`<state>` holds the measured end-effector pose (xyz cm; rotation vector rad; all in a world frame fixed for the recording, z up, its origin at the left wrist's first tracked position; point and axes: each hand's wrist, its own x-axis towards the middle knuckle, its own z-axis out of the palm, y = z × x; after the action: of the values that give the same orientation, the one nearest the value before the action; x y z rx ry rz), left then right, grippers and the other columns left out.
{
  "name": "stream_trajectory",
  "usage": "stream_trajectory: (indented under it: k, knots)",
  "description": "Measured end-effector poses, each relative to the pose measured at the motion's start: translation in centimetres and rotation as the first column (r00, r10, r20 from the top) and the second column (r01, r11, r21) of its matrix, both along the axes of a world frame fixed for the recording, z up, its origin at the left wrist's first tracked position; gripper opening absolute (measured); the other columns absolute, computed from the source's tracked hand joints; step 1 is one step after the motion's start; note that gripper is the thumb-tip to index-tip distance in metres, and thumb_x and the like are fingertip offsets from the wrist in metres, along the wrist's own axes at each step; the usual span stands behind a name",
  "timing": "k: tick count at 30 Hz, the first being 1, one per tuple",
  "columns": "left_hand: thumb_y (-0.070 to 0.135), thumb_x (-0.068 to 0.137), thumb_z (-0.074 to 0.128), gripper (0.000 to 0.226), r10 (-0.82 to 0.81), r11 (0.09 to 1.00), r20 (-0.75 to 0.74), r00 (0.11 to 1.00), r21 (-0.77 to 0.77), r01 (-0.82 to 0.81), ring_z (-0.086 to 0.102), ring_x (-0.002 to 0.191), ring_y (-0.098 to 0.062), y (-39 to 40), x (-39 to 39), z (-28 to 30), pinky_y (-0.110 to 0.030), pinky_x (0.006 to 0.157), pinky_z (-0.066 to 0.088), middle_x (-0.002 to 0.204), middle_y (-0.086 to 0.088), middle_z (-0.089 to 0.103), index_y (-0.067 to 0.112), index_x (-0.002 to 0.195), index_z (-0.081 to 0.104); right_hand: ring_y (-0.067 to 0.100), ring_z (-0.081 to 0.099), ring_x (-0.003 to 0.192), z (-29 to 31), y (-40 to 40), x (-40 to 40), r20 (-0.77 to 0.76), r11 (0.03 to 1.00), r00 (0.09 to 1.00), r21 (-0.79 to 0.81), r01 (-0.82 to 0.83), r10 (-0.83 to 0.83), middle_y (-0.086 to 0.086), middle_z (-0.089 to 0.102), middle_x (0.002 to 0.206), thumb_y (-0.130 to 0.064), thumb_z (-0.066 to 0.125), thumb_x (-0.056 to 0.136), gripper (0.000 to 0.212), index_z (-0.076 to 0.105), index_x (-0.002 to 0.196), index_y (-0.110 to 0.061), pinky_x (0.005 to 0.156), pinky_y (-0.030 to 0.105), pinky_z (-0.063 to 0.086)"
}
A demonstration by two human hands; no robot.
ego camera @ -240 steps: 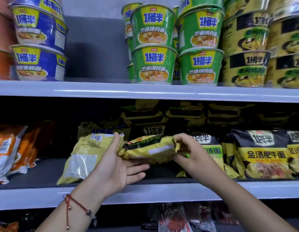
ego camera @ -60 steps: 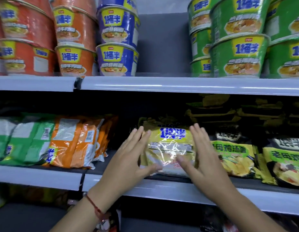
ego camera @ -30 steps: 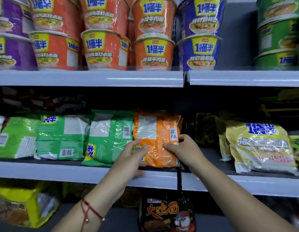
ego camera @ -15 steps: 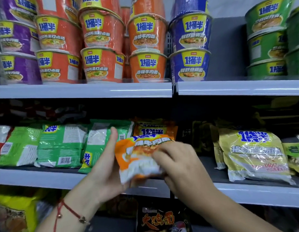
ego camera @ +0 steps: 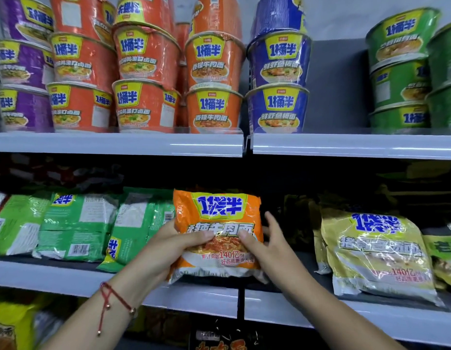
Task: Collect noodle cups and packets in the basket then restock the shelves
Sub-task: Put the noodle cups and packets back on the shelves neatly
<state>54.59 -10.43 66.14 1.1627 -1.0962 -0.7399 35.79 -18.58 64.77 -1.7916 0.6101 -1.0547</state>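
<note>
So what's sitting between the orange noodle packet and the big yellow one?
No packet: in the head view, between the orange packet and the yellow packet there is dark, bare shelf, with only the right hand's fingers reaching in.

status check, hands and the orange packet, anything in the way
Left hand and right hand both grip orange packet, upright, face out, at middle shelf front. Green packets close left; gap right.
</note>
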Motion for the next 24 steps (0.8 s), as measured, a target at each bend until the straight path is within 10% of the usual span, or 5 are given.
stream_trajectory:
  k: [5, 7, 10, 17, 24]
  knots:
    - [0.034, 0.071, 0.085, 0.09, 0.301, 0.953, 0.294, 0.907, -0.12, -0.277, 0.068, 0.105, -0.014, -2.1, 1.1, -2.1, -0.045, 0.087, 0.056, 0.121, 0.012, 0.067, 0.044, 0.143, 0.031, 0.002, 0.072, 0.085, -1.4, -1.8, 2.8, -0.046, 0.995, 0.997, -0.09, 0.051, -0.055, -0.008, 0.071, 0.109, -0.03, 0.063, 0.095, 0.043, 0.045, 0.133, -0.031, 0.073, 0.025, 0.06]
    - [0.041, 0.079, 0.077, 0.112, 0.496, 0.867, 0.529, 0.688, -0.266, -0.421, 0.048, 0.12, -0.005, -2.0, 0.5, -3.0, -0.038, 0.092, 0.052, 0.146, 0.016, 0.037, 0.052, 0.149, -0.01, 0.005, 0.071, 0.092, -1.5, -2.3, 3.5, -0.073, 0.992, 0.993, -0.095, 0.081, -0.088, -0.01, 0.07, 0.11, -0.032, 0.064, 0.093, 0.038, 0.046, 0.127, -0.035, 0.08, 0.029, 0.06]
    - [0.048, 0.083, 0.067, 0.092, 0.693, 0.71, 0.683, 0.232, -0.588, -0.388, 0.039, 0.133, -0.025, -2.5, 0.6, -4.2, -0.042, 0.097, 0.047, 0.155, -0.003, 0.021, 0.039, 0.154, 0.009, 0.005, 0.071, 0.092, -1.5, -2.6, 4.2, -0.082, 0.992, 0.991, -0.082, 0.099, -0.106, -0.012, 0.068, 0.109, -0.035, 0.064, 0.093, 0.031, 0.044, 0.116, -0.042, 0.075, 0.024, 0.059]
    - [0.092, 0.078, 0.016, 0.093, 0.435, 0.886, 0.9, 0.039, -0.42, -0.196, -0.023, 0.147, -0.017, -5.3, 3.4, -3.7, -0.035, 0.117, -0.018, 0.156, 0.007, -0.026, 0.044, 0.151, -0.014, 0.015, 0.068, 0.099, -1.9, -3.3, 4.7, -0.045, 0.972, 0.972, -0.053, 0.23, -0.232, -0.005, 0.062, 0.121, -0.037, 0.066, 0.091, 0.043, 0.045, 0.129, -0.038, 0.059, 0.018, 0.054]
    - [0.091, 0.078, 0.024, 0.107, 0.361, 0.914, 0.93, -0.063, -0.367, -0.176, 0.008, 0.15, -0.025, -5.6, 5.0, -3.9, -0.042, 0.116, 0.002, 0.163, -0.004, 0.01, 0.022, 0.157, 0.005, 0.021, 0.068, 0.106, -1.7, -4.0, 4.7, -0.018, 0.959, 0.991, 0.25, 0.13, -0.13, 0.004, 0.057, 0.136, -0.034, 0.064, 0.093, 0.065, 0.029, 0.148, -0.031, 0.088, 0.04, 0.059]
